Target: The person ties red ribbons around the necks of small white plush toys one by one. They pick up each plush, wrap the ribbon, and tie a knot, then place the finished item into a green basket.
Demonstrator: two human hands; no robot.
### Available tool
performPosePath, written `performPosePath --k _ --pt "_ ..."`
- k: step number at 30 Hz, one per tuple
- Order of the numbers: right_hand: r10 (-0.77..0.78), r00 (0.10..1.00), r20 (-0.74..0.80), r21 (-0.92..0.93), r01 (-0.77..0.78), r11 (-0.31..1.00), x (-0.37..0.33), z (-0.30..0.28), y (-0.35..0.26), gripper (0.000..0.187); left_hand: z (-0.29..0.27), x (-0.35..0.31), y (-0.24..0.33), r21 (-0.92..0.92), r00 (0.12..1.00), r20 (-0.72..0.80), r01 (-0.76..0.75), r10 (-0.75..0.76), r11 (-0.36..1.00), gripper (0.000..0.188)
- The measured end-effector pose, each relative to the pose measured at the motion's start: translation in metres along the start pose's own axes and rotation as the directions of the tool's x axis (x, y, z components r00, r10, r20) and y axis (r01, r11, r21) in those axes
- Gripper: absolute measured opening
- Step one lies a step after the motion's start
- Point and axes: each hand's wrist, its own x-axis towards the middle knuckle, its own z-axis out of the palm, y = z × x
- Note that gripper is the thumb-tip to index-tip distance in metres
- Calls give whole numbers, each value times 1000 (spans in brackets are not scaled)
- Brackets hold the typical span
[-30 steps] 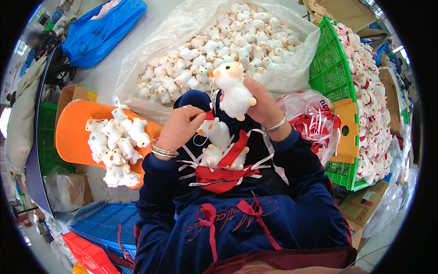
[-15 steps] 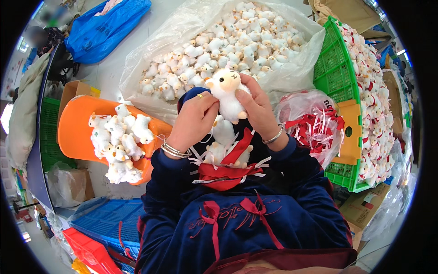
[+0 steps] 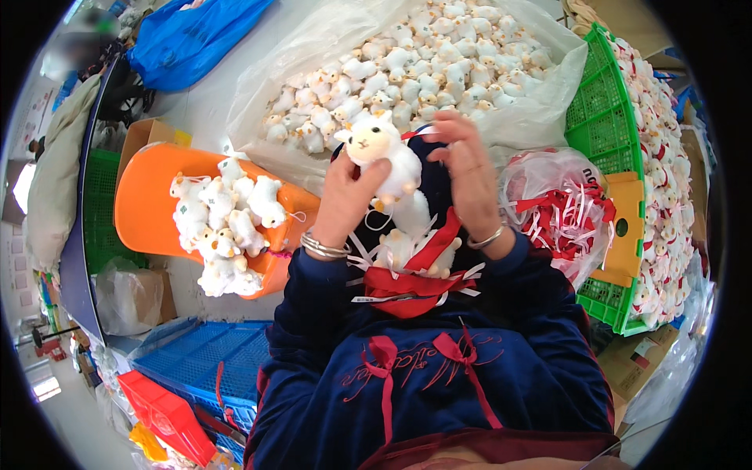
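Plush toy (image 3: 404, 168): white, cream face. Lap ribbons (image 3: 409, 291): red, white ends. Left seat (image 3: 145, 202): orange. Right crate (image 3: 599, 106): green lattice.

Heaped plush toys (image 3: 439, 74) and crates (image 3: 600, 117) suggest a workshop.

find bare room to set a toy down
Bare: the orange plastic seat, left of its small white plush animals; pale floor between seat and blue plastic bag. Crowded: the dark velvet lap, bearing more animals and red fabric ribbons.

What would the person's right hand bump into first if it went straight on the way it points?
Probably the pile of white plush toys in the clear plastic bag, beyond the right hand in the picture, though this view leaves the depth unclear.
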Motion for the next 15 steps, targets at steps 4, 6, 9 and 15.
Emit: performPosePath --k 4,6,9,15 --pt "9 1000 -27 -161 -13 987 6 -42 23 19 -15 1 -19 -293 998 43 59 -48 954 42" --pt "49 994 100 -356 -10 935 11 -45 22 23 -20 1 -26 -362 994 77 99 -76 927 43" --pt "222 913 342 -619 41 784 21 -36 9 41 -16 0 -25 -438 991 110 119 -79 891 45" --pt "163 944 286 -370 -48 928 25 -16 14 40 -14 2 -14 -430 967 240 182 -82 884 48"
